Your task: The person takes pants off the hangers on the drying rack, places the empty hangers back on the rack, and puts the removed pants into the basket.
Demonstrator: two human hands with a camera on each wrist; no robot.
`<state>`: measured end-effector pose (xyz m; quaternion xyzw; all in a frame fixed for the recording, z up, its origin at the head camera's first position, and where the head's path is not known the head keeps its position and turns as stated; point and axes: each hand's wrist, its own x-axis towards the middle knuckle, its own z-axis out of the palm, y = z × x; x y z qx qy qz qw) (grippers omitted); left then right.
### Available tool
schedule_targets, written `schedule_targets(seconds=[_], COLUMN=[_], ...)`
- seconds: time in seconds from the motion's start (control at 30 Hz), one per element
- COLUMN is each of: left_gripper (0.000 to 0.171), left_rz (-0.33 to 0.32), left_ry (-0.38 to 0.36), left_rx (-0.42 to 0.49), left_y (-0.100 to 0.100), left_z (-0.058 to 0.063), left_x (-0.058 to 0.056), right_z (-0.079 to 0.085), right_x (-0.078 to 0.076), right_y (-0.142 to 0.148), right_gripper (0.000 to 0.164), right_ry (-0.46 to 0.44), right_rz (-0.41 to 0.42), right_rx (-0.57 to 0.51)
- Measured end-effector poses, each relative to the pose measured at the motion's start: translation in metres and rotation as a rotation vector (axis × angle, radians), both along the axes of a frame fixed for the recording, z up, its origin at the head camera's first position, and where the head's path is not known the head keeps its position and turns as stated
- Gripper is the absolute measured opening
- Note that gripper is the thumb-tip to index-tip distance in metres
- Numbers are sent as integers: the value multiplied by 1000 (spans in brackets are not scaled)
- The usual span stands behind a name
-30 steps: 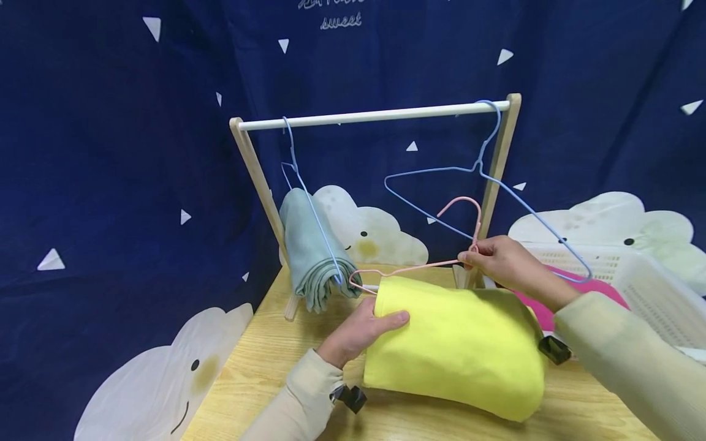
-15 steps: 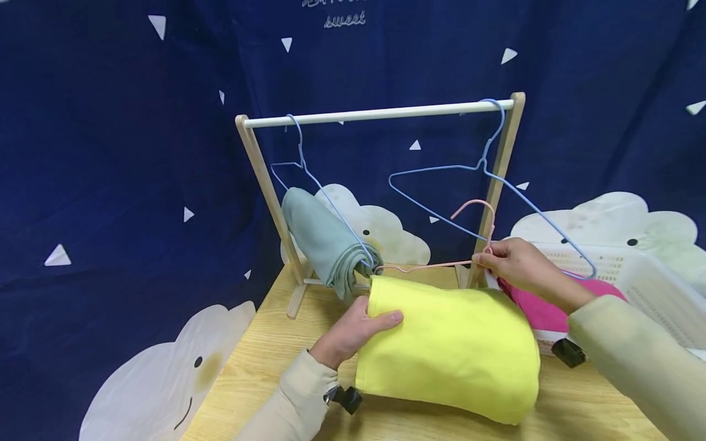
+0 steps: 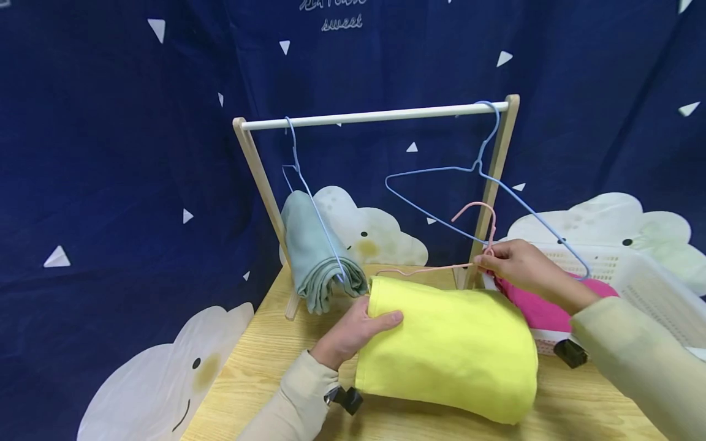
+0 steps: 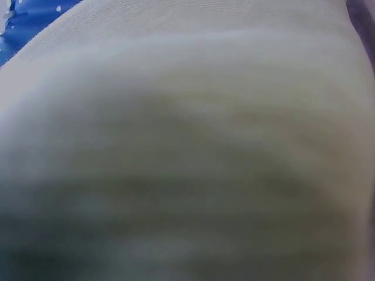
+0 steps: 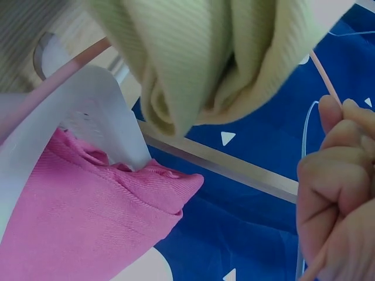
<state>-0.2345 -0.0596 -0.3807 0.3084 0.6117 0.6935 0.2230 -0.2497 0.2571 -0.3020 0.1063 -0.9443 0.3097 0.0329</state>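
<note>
In the head view, my left hand grips the left end of a folded yellow cloth, thumb laid on top. My right hand pinches a pink hanger at the base of its hook. The hanger's upper arm runs left above the cloth's far edge, and the cloth hides its lower part. The right wrist view has the curled fingers of that hand beside the cloth's rolled end. Only a blurred pale surface fills most of the left wrist view.
A wooden rack with a white bar stands behind. A teal cloth hangs there on a blue hanger; another blue hanger hangs bare at the right. A white basket holding a magenta cloth sits right on the wooden table.
My right hand has moved slightly right with the pink hanger, whose left corner now disappears behind the yellow cloth. The yellow cloth has shifted slightly left. The teal cloth swung right and back.
</note>
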Motion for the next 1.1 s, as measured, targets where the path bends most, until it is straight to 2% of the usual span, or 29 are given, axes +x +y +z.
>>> schedule_targets(seconds=[0.37, 0.6, 0.83, 1.1], left_gripper=[32, 23, 23, 19], left_rz=[48, 81, 82, 105], left_ry=[16, -9, -32, -25], left_rx=[-5, -14, 0, 21], left_y=[-1, 0, -1, 0], left_z=[0, 2, 4, 6], left_x=[-1, -1, -1, 0], right_z=[3, 3, 4, 5], right_x=[2, 4, 8, 16], right_y=[8, 17, 32, 54], right_gripper=[30, 33, 38, 38], right_ry=[-12, -38, -74, -49], right_rz=[-20, -39, -68, -81], right_rx=[-1, 23, 23, 59])
